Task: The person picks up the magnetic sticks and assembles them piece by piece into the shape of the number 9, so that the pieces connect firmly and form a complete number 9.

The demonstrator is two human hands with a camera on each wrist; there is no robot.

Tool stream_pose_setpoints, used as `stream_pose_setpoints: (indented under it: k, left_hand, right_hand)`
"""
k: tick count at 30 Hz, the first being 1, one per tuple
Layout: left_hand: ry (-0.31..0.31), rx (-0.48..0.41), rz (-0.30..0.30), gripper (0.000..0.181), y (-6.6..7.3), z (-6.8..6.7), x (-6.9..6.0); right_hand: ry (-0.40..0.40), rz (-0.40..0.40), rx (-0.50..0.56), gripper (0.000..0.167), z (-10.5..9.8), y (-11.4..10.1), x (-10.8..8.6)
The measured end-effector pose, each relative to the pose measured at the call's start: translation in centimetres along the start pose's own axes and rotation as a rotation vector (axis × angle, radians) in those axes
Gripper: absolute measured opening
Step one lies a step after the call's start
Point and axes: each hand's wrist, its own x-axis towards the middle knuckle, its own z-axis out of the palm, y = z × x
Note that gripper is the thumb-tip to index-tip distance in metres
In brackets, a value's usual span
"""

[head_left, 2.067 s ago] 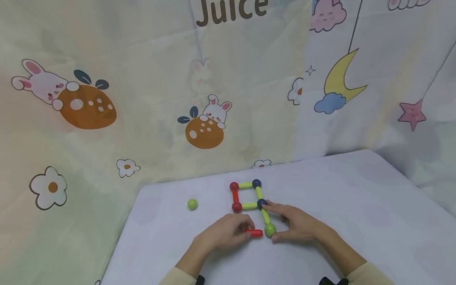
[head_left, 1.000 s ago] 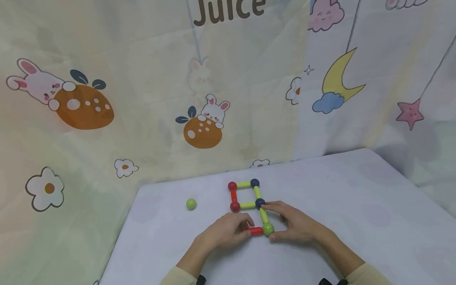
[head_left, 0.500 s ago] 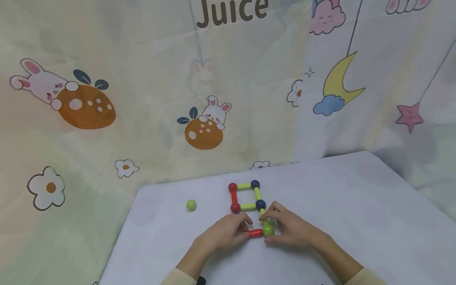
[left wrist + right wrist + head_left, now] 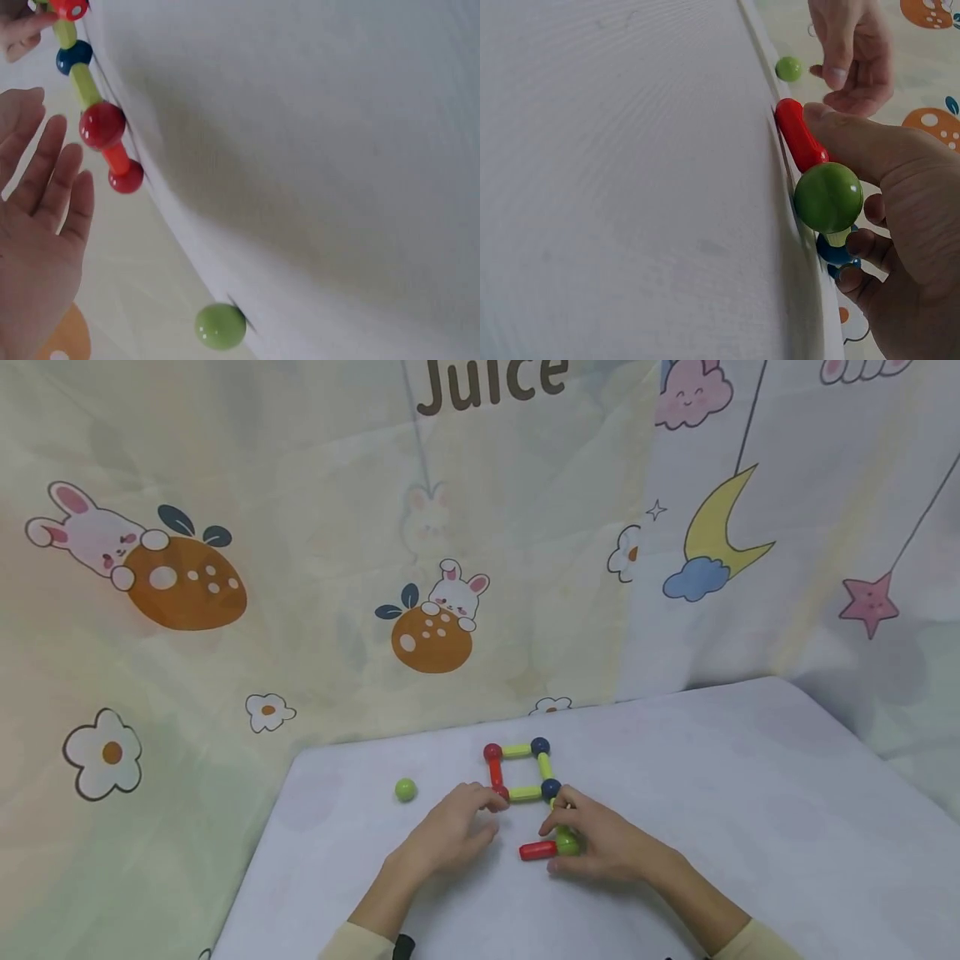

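Note:
My left hand (image 4: pixel 450 833) is off the red rod (image 4: pixel 537 851), its fingers loosely bent and holding nothing. Its fingertips hover over the square's near-left red ball (image 4: pixel 501 794), and contact is unclear. My right hand (image 4: pixel 611 842) curls round the green ball (image 4: pixel 567 842) at the figure's near corner, with the thumb beside the red rod (image 4: pixel 799 135). That rod joins the ball at its right end; its left end is free. A yellow-green rod, mostly behind my right fingers, runs from the green ball to a blue ball (image 4: pixel 551 788).
The square's other parts lie beyond: a far red ball (image 4: pixel 492 752), a far blue ball (image 4: pixel 540 746), yellow-green rods (image 4: pixel 525 794) and a red rod (image 4: pixel 496 772). A loose green ball (image 4: pixel 406 790) sits left on the white table (image 4: pixel 712 760). A printed cloth hangs behind.
The red rod came to the green ball, closing a small gap. My left hand let go of the rod and moved up-left. My right fingers slid from the blue ball to the green corner.

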Motion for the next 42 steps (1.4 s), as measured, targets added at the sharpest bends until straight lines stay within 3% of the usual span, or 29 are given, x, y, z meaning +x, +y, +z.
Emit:
stream_pose_setpoints:
  k: [4,8,17,21,28,37,42]
  left_hand:
    - [0.101,0.065,0.008,0.031,-0.6,-0.8,-0.1]
    - [0.176,0.135,-0.028,0.033,-1.7,-1.6,-0.3]
    - [0.269,0.224,-0.179,0.04,-5.0,-2.7,-1.4]
    - [0.283,0.224,-0.229,0.044,-6.0,-3.1,-2.0]
    - [0.312,0.197,-0.252,0.043,-6.9,-3.9,-2.4]
    - [0.262,0.199,-0.334,0.048,-7.9,-3.7,-2.6]
    - [0.236,0.196,-0.34,0.046,-8.1,-3.6,-2.5]
  right_hand:
    - [0.009,-0.02,-0.03,0.032,0.1,-0.2,0.1]
    - [-0.005,-0.016,-0.055,0.028,0.1,-0.7,0.5]
    - [-0.054,-0.006,-0.12,0.021,0.4,-1.2,1.5]
    - [-0.065,-0.004,-0.147,0.02,0.5,-1.1,1.6]
    - [-0.072,-0.006,-0.161,0.02,0.3,-1.0,1.8]
    - [-0.052,-0.034,-0.133,0.019,0.5,-0.9,1.8]
    - [-0.026,-0.044,-0.084,0.02,0.6,-0.7,1.5]
